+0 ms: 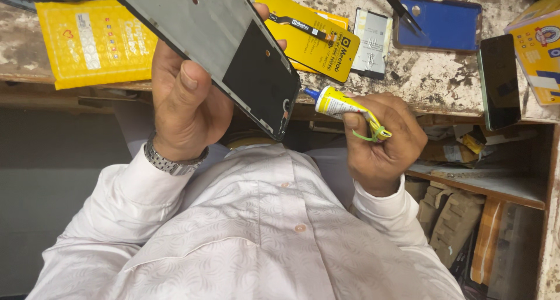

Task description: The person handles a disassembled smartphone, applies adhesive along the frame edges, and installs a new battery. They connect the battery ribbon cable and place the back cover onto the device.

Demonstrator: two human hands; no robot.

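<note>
Worn, stained workbench (431, 72) across the top, cluttered wooden shelf (496, 186) beneath on one side, plain grey floor (52, 183) below, evenly lit.

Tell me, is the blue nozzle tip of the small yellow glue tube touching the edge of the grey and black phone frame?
Cannot tell. In the head view the nozzle tip points at the phone frame edge; any gap there is too small to judge.
</note>
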